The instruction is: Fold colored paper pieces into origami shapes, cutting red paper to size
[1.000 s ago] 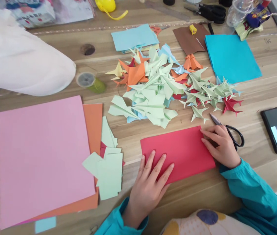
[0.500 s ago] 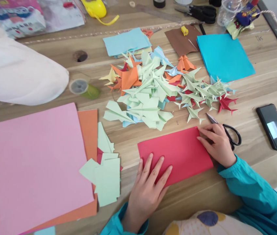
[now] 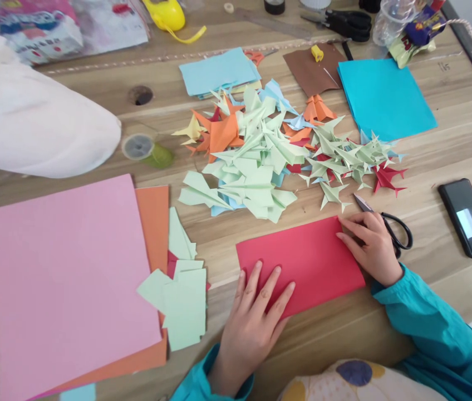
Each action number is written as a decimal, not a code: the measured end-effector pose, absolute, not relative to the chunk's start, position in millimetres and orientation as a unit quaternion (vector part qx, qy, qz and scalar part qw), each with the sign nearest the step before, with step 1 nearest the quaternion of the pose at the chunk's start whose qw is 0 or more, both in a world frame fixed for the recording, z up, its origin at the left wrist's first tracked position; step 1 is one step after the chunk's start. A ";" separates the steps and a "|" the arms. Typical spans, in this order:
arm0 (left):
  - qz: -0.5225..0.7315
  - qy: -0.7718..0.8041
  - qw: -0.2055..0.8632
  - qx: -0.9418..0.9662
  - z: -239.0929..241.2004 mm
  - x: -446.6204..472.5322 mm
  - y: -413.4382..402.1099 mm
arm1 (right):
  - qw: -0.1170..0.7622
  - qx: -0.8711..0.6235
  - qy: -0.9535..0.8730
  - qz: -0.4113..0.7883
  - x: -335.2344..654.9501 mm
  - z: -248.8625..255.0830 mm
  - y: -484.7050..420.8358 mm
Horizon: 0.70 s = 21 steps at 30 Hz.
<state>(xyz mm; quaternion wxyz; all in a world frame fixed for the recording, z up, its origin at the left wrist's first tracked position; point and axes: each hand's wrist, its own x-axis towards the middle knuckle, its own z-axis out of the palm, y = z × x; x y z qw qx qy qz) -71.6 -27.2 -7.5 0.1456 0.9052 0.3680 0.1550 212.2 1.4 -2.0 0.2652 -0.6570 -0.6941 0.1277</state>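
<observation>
In the head view, smooth, rectangular red paper (image 3: 311, 262) lay slantwise on the wooden table (image 3: 465, 150). The left hand (image 3: 250, 328) rested spread upon it; the right hand (image 3: 373, 245) touched its upper right corner, whether pinching I could not tell. Since one second earlier, only the view had slightly shifted.

**Wooden table (image 3: 428, 167) strewn with paper**

A pile of folded paper shapes (image 3: 256, 161) lies mid-table, with red paper (image 3: 311, 256) in front. Scissors (image 3: 403, 223) and a phone (image 3: 468, 217) rest to the right, a spool of green thread (image 3: 161, 156) to the left. Blue sheets (image 3: 386, 100), brown paper (image 3: 306, 72) and pliers (image 3: 348, 23) lie farther back.
</observation>
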 end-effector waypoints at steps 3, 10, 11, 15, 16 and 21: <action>0.157 0.368 0.146 0.905 -8.0 -71.7 -27.2 | 0.266 -0.654 -0.697 0.126 211.9 -1.5 1.3; 0.160 0.371 0.152 0.902 -8.9 -71.5 -27.6 | 0.261 -0.653 -0.700 0.124 211.8 -1.2 1.1; 0.160 0.372 0.153 0.901 -8.8 -71.5 -27.7 | 0.261 -0.652 -0.701 0.124 211.8 -1.1 1.1; 0.156 0.371 0.153 0.903 -8.8 -71.9 -27.9 | 0.263 -0.650 -0.703 0.120 211.7 -1.1 1.3; 0.156 0.371 0.151 0.903 -8.8 -72.1 -27.8 | 0.265 -0.649 -0.703 0.120 211.7 -1.2 1.3; 0.152 0.367 0.141 0.907 -8.7 -72.3 -26.9 | 0.270 -0.653 -0.697 0.122 211.8 -1.8 0.9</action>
